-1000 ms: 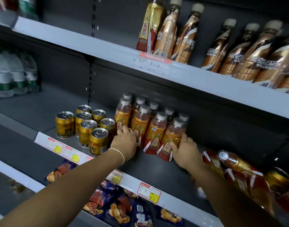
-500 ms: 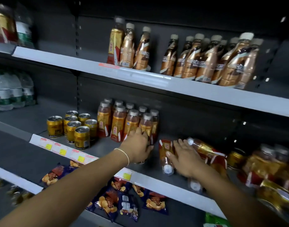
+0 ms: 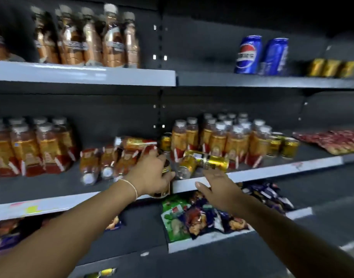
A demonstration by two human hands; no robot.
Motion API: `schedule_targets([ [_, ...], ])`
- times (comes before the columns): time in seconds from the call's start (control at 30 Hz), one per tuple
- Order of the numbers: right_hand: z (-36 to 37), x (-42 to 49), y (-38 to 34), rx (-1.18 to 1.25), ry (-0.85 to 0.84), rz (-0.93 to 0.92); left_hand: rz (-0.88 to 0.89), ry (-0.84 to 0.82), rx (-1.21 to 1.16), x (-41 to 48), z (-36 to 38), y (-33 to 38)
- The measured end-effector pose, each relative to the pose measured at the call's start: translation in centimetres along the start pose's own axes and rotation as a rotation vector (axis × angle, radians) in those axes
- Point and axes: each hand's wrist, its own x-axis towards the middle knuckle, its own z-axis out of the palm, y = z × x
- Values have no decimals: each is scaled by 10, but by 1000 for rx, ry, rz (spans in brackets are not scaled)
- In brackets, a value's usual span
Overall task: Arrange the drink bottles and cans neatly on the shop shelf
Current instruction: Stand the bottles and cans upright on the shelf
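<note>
On the middle shelf (image 3: 272, 171) several orange drink bottles (image 3: 104, 161) lie toppled, and one bottle (image 3: 140, 141) lies across their tops. My left hand (image 3: 152, 174) grips an upright gold can (image 3: 166, 167) at the shelf's front edge. Just to its right, two or three gold cans (image 3: 202, 160) lie on their sides. My right hand (image 3: 216, 187) hovers open in front of them, fingers spread, holding nothing. Upright bottles stand in groups at the left (image 3: 31, 149) and the right (image 3: 222, 137).
Upright gold cans (image 3: 282, 145) and red packets (image 3: 332, 141) fill the middle shelf's right end. The upper shelf holds coffee bottles (image 3: 92, 41), two Pepsi cans (image 3: 258, 55) and gold cans (image 3: 332, 67). Snack bags (image 3: 202, 213) lie on the lower shelf below my hands.
The view has swung to the right along the shelf. My left hand left the upright bottles and took hold of a gold can. My right hand came off the lying bottle and now hovers open.
</note>
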Motion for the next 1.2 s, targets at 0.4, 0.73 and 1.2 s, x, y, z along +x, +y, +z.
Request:
schedule_targets([
  [0.4, -28, -148, 153, -33, 175, 369, 319, -186, -122, 58, 52, 182],
  [0.73, -36, -195, 217, -39, 207, 559, 390, -93, -231, 103, 93, 283],
  [1.2, -49, -102, 329, -92, 90, 498, 341, -82, -424, 232, 156, 350],
])
